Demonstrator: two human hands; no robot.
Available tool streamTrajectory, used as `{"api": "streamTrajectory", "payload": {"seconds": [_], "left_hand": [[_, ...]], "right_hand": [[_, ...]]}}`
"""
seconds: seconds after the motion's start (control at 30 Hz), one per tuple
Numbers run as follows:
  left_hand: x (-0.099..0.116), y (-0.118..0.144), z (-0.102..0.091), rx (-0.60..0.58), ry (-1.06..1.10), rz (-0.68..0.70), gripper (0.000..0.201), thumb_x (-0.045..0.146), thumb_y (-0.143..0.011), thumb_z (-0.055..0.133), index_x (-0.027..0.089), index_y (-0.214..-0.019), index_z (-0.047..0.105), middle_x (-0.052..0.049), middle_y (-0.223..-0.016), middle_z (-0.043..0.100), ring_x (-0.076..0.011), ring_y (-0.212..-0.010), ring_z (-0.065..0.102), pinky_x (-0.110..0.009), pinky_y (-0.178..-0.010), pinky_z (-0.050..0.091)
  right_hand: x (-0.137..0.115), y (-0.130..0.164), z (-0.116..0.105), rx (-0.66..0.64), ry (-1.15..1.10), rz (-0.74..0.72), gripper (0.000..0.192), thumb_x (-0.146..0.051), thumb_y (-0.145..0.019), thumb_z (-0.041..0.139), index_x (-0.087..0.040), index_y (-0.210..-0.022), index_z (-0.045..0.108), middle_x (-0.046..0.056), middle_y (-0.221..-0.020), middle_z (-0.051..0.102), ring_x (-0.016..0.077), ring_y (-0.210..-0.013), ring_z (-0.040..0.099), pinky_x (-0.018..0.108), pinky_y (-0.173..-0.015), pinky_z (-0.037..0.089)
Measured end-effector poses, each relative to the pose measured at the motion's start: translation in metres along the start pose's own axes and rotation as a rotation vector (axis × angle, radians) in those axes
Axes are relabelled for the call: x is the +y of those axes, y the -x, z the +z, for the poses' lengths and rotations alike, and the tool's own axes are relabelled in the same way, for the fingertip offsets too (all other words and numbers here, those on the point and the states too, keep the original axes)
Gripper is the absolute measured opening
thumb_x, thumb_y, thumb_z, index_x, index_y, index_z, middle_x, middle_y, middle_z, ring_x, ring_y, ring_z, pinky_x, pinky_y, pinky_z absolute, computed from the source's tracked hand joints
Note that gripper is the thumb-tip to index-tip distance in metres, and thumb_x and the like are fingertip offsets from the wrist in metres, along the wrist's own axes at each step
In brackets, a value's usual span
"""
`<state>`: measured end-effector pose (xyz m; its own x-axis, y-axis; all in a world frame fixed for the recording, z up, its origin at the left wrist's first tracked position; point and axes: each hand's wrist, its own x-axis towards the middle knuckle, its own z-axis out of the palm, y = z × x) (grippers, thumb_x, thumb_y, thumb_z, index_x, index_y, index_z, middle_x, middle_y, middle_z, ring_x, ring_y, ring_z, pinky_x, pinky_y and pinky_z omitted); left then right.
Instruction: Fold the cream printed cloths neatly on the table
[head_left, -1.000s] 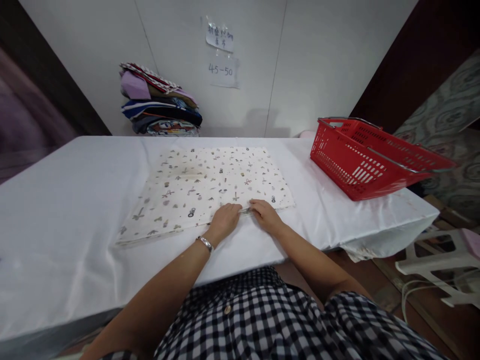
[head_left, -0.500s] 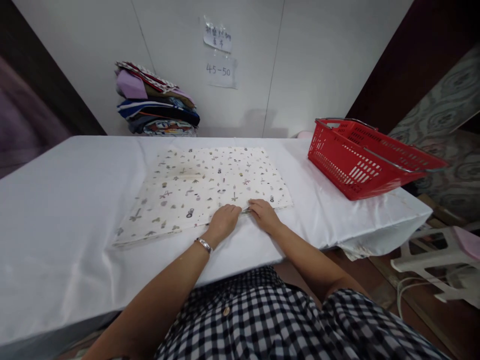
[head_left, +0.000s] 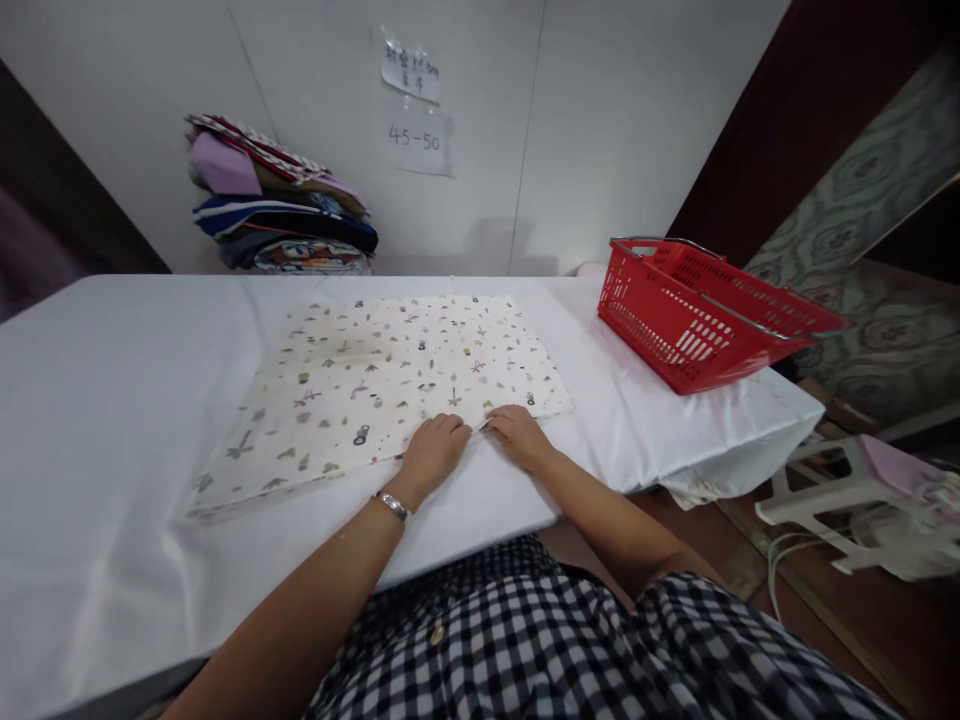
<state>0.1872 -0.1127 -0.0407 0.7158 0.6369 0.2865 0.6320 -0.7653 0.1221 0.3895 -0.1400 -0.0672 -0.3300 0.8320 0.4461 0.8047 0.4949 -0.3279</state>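
Note:
A folded white cloth [head_left: 390, 380] printed with small green, pink and grey motifs lies flat on the table. Its layered near edge slants toward me at the left. My left hand [head_left: 435, 455] is closed on that edge a little right of its middle, with the thumb hidden. Just to its right, my right hand [head_left: 519, 438] pinches the same edge, fingertips on top. Between the two hands a short bit of the edge is slightly raised.
A white sheet covers the table [head_left: 97, 420]. At the back left stands a stack of folded fabrics [head_left: 289, 205] against the wall. A red plastic basket [head_left: 675, 320] sits at the right. Beyond the table's right end is a white stool [head_left: 817, 500].
The view has turned slightly to the right, so everything appears further left. Both hands stay at the cloth's near edge, with little visible movement along it.

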Motion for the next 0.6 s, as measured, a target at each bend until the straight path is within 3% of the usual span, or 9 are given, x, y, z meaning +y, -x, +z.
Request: {"api": "streamTrajectory", "payload": {"seconds": [0.37,0.6], "left_hand": [[-0.007,-0.001,0.009,0.057,0.026,0.020,0.022,0.027,-0.091,0.044,0.021,-0.097,0.064,-0.007,-0.094,0.063,-0.0221,-0.087,0.054,-0.037,-0.074,0.042],[-0.008,0.000,0.010,0.075,0.081,0.017,0.025,0.027,-0.091,0.041,0.021,-0.094,0.065,-0.008,-0.094,0.063,-0.0219,-0.087,0.054,-0.038,-0.076,0.044]], "right_hand": [[0.007,0.009,-0.015,0.008,0.149,0.088,0.014,-0.023,-0.090,0.054,-0.024,-0.097,0.066,0.006,-0.113,0.063,0.0216,-0.109,0.052,0.041,-0.091,0.039],[0.029,0.031,-0.032,0.044,0.205,0.151,0.017,-0.022,-0.088,0.056,-0.025,-0.100,0.067,0.008,-0.119,0.061,0.0246,-0.116,0.050,0.045,-0.095,0.038]]}}
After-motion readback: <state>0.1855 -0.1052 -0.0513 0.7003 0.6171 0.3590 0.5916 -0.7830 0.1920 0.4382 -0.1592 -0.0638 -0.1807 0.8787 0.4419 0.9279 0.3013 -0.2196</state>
